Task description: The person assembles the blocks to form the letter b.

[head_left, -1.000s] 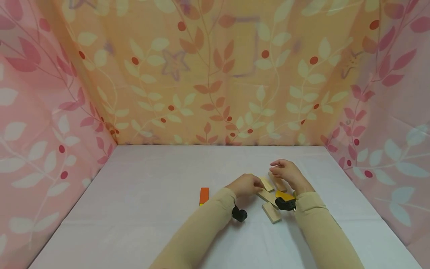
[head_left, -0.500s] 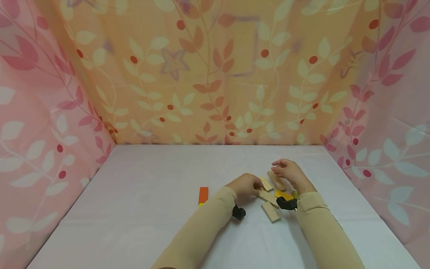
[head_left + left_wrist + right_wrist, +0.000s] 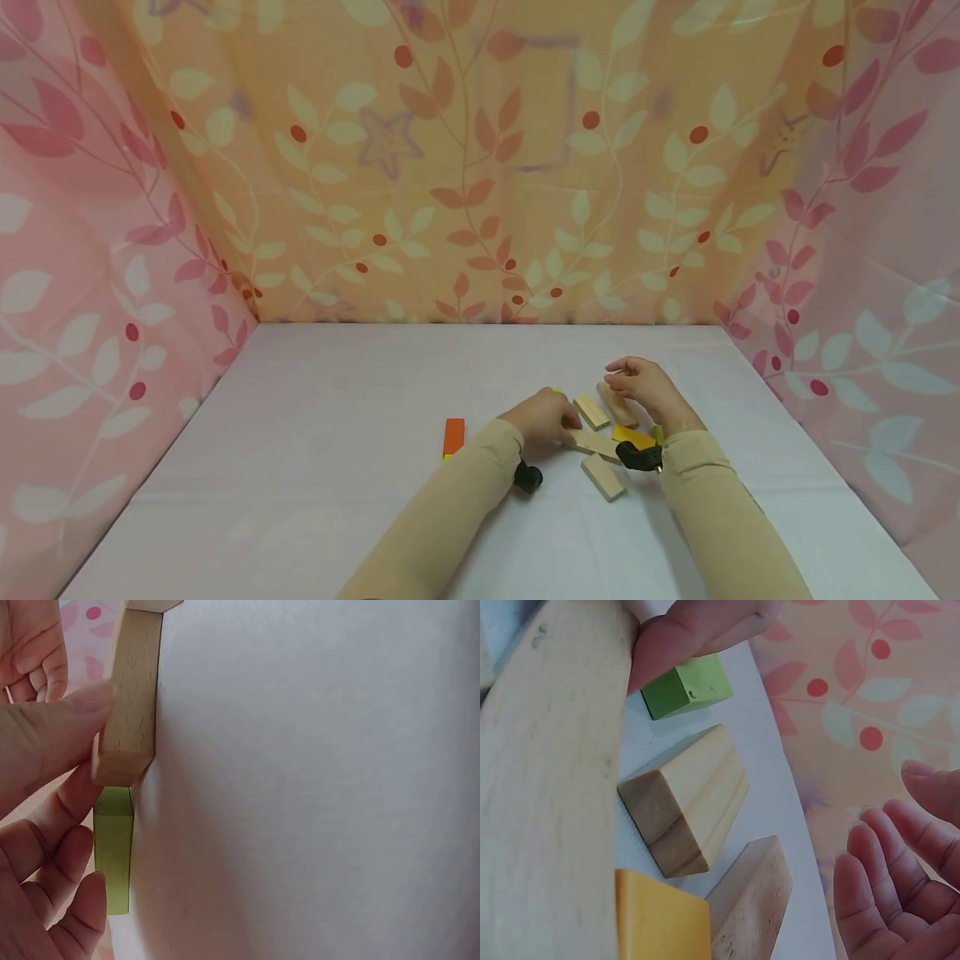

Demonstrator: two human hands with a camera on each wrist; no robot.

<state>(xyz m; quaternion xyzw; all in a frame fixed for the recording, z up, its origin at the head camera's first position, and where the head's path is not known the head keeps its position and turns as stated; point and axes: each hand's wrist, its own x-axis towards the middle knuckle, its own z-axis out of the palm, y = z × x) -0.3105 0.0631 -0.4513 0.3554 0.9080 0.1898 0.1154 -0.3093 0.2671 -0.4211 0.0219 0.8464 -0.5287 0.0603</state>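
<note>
My left hand (image 3: pixel 542 415) pinches the near-left end of a long plain wooden block (image 3: pixel 596 446), thumb on its side in the left wrist view. Beyond that end a green block (image 3: pixel 112 855) lies close to my curled lower fingers. My right hand (image 3: pixel 645 387) hovers at the back right, fingers loosely bent and nothing in them. Below it lies another plain block (image 3: pixel 617 404), with a shorter pale block (image 3: pixel 591 412) to its left. The yellow block (image 3: pixel 660 919) sits beside the long block, partly covered by the black wrist camera in the head view.
A plain block (image 3: pixel 603 477) lies on the near side of the long one. Left of my left forearm is an orange block (image 3: pixel 454 437) with a bit of yellow at its near end. Patterned curtains (image 3: pixel 480 167) enclose the white table (image 3: pixel 337 400) on three sides.
My left hand has shifted slightly left and nearer, and the long block's end has swung with it, widening the gap to the short pale block. My right hand has barely moved.
</note>
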